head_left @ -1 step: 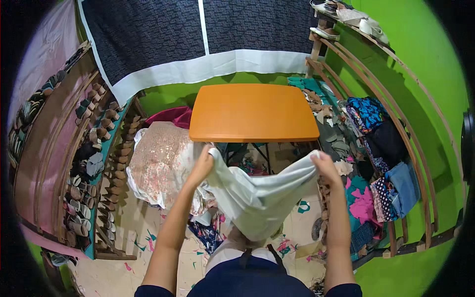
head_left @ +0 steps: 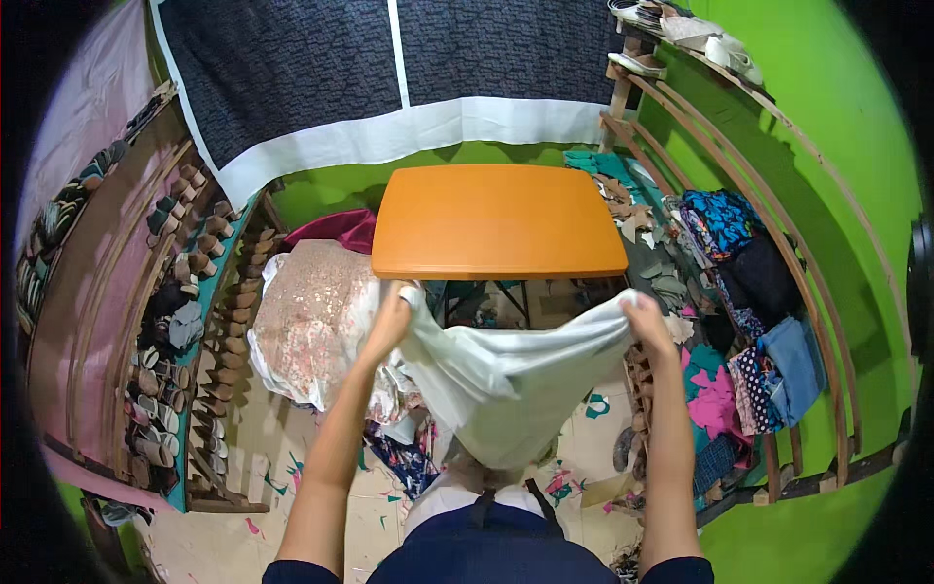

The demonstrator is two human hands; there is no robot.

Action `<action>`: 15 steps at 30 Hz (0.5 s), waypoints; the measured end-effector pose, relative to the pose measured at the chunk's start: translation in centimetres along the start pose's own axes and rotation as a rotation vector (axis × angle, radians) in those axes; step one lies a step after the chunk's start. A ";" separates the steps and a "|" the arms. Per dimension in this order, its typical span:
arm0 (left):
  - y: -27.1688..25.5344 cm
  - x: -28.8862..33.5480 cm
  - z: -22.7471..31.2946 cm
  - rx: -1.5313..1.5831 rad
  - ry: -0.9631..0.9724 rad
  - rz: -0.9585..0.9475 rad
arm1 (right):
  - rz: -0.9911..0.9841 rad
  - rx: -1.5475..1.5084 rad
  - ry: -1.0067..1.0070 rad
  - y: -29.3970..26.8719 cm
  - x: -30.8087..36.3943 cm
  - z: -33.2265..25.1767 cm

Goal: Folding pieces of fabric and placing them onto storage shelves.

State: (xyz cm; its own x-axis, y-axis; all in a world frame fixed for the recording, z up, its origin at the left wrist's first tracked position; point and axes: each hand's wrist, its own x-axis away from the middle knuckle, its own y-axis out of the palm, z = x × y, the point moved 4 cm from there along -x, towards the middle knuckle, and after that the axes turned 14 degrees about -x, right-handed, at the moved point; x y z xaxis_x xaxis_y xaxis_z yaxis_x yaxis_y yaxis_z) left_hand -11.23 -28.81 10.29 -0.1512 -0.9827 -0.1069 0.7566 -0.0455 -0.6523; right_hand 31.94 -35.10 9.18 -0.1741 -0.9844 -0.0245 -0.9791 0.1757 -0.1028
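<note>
A white cloth (head_left: 516, 389) hangs between my hands in front of the table, sagging in folds toward my lap. My left hand (head_left: 392, 316) is closed on its upper left corner, close to the table's near left corner. On the other side, my right hand (head_left: 646, 316) pinches the upper right corner. The orange tabletop (head_left: 499, 222) is bare and lies just beyond the cloth. Left of my left hand is a heap of pale floral and sequined fabric (head_left: 316, 321). Whether the cloth is a garment or a plain piece, I cannot tell.
Racks of shoes and wooden shoe forms (head_left: 229, 341) stand at the left. At the right, a wooden rack (head_left: 793, 263) holds folded clothes (head_left: 790, 365), with scraps of pink and green material (head_left: 710, 394) beside it. More scraps litter the tiled floor (head_left: 253, 487). A dark curtain (head_left: 292, 78) hangs behind the table.
My hands have moved slightly apart, the left one leftward and the right one rightward. The white cloth is spread a little wider, its top edge less slack.
</note>
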 end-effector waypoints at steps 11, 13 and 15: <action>-9.6 -6.6 -8.4 0.066 -0.183 0.339 | 0.456 -0.189 -0.164 -8.6 -5.8 -1.7; -10.9 -6.7 -7.8 0.093 -0.176 0.392 | 0.419 -0.141 -0.151 -8.6 -6.4 -3.1; -12.3 -6.7 -8.6 0.132 -0.202 0.400 | 0.444 -0.244 -0.167 -6.4 -7.1 -3.9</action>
State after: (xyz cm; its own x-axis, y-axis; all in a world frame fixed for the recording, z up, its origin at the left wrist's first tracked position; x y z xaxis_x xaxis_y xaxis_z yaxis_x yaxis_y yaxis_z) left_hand -25.00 -20.08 12.60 0.2858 -0.9424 -0.1737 0.8066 0.3344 -0.4873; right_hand 39.03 -29.30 13.92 -0.5780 -0.7974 -0.1731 -0.8142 0.5495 0.1876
